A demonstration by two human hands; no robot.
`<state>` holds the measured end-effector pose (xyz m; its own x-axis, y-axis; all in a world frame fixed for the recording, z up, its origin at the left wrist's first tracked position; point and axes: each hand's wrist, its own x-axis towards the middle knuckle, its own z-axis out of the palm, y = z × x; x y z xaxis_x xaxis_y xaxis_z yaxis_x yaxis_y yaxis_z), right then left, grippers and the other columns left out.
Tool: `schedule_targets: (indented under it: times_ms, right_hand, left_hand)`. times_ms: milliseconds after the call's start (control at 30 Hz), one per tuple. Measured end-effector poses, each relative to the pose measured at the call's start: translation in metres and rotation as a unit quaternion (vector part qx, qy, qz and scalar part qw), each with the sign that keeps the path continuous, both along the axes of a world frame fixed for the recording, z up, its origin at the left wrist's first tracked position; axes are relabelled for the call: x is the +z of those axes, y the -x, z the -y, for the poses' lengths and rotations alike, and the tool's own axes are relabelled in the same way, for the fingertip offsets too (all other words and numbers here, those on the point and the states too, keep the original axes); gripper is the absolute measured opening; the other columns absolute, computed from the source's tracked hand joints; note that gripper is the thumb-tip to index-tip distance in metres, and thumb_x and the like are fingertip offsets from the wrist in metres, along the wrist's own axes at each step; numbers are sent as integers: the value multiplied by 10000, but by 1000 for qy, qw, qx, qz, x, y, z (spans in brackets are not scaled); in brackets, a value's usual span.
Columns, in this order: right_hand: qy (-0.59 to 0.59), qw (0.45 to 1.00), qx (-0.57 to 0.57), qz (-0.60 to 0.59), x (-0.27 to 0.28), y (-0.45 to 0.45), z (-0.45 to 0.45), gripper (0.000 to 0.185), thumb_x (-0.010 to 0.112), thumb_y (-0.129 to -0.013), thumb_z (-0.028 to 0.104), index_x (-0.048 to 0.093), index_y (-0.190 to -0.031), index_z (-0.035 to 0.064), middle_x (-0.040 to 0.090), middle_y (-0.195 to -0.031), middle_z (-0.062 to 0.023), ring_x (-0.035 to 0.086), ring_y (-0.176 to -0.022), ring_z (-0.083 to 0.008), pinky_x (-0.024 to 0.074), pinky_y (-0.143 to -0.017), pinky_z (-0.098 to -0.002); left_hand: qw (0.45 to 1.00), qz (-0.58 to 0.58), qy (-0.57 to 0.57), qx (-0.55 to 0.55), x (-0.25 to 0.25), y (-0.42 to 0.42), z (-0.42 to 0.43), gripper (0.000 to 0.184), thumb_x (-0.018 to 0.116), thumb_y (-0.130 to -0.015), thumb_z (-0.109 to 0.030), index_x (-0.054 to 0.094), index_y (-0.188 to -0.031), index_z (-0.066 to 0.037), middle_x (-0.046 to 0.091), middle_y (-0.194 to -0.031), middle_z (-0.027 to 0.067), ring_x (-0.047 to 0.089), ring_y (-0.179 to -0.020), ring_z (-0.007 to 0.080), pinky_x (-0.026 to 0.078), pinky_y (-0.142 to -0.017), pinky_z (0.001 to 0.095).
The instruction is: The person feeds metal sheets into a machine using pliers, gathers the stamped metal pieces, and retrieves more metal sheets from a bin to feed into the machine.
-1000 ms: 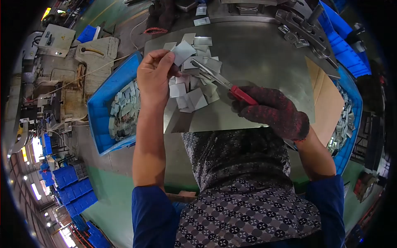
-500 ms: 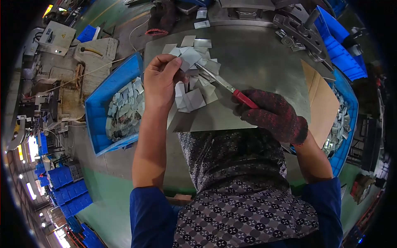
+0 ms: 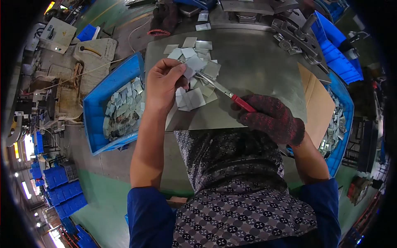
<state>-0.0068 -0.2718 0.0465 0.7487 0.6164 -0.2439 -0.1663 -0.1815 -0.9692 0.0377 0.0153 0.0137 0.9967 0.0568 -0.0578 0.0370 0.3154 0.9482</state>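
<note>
My bare left hand [image 3: 167, 80] pinches a thin square metal plate [image 3: 193, 66] between thumb and fingers, above a loose pile of similar metal plates [image 3: 194, 99]. My right hand [image 3: 271, 118], in a dark red and black knit glove, grips a tool with red handles and long silver jaws, which looks like pliers [image 3: 242, 102]. Its tips reach the lower right edge of the held plate; whether they clamp it I cannot tell. The pile lies on a smooth metal work surface [image 3: 252, 58], partly hidden behind my left hand.
Left of the surface stands a blue bin [image 3: 93, 132] with many metal pieces; another blue bin [image 3: 349, 128] with pieces stands at right beside a cardboard sheet [image 3: 316, 105]. A metal fixture [image 3: 300, 37] sits at the back right. A dark glove [image 3: 162, 20] lies at the back left.
The held plate and my left fingers have moved slightly down and right. The tool's tips have shifted a little down and left, staying close to the plate.
</note>
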Motion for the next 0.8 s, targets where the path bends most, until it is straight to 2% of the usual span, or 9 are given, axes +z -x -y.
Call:
schedule_targets:
  times_ms: [167, 267, 333, 367, 433, 500, 600, 700, 800]
  right_hand:
    - [18, 998, -19, -53, 1, 4, 2, 308, 620, -883, 157, 620, -1147, -3, 649, -960, -61, 585, -850, -103, 474, -732, -247]
    - [10, 994, -65, -85, 18, -8, 10, 283, 604, -901, 198, 638, -1106, 6, 645, -895, -56, 582, -733, -100, 465, -640, -235]
    - [3, 989, -97, -108, 22, -26, 20, 275, 597, -909, 220, 649, -1078, 9, 638, -847, -51, 571, -658, -96, 454, -583, -230]
    - [32, 989, -104, 100, 15, -39, 27, 278, 587, -915, 246, 661, -1043, 11, 613, -778, -41, 545, -607, -87, 426, -537, -229]
    - [64, 944, -107, 305, 19, -64, 34, 289, 577, -920, 273, 672, -1008, 14, 588, -710, -30, 519, -555, -78, 399, -491, -227]
    - [38, 964, -249, 87, 40, -88, 34, 288, 626, -892, 320, 681, -859, 39, 564, -633, -8, 498, -529, -94, 385, -463, -265]
    - [30, 967, -252, 31, 50, -124, 37, 322, 612, -898, 349, 666, -783, 54, 575, -644, -4, 486, -533, -89, 372, -452, -256]
    - [68, 959, -273, 37, 63, -141, 27, 326, 608, -901, 360, 655, -759, 71, 586, -656, 0, 485, -537, -85, 366, -448, -250]
    - [41, 961, -269, 59, 56, -153, 29, 313, 611, -899, 358, 656, -764, 79, 611, -683, -2, 493, -541, -76, 364, -447, -244]
  left_hand:
    - [999, -2, -46, -17, 5, 2, -1, 100, 633, -893, -86, 596, -927, 1, 613, -742, 67, 572, -546, 127, 473, -509, 258]
    - [989, 51, -105, 88, -6, -2, -9, 142, 613, -927, -144, 599, -982, -13, 607, -759, 33, 541, -587, 91, 442, -538, 237]
    - [983, 74, -109, 128, -20, -5, -26, 97, 608, -932, -121, 596, -960, -28, 604, -765, 7, 526, -612, 63, 432, -546, 219]
    - [977, 96, -127, 145, -28, -5, -35, 76, 607, -932, -107, 596, -948, -34, 603, -765, 1, 523, -612, 55, 427, -545, 213]
    - [975, 105, -117, 158, -45, -6, -45, 45, 610, -927, -85, 593, -925, -43, 601, -764, -9, 517, -610, 42, 412, -544, 199]
    - [969, 121, -125, 173, -62, -3, -52, 46, 622, -920, -83, 601, -914, -42, 606, -775, -16, 512, -614, 33, 397, -544, 193]
    - [956, 136, -180, 187, -68, -2, -52, 54, 642, -903, -67, 618, -919, -21, 617, -801, -10, 522, -668, 35, 406, -595, 193]
    - [950, 136, -210, 185, -66, 1, -49, 70, 650, -898, -63, 621, -925, -5, 619, -813, -3, 534, -710, 41, 417, -635, 194]
    - [951, 119, -224, 178, -61, 3, -45, 84, 654, -897, -65, 619, -927, 5, 619, -819, -1, 540, -734, 46, 422, -659, 194]
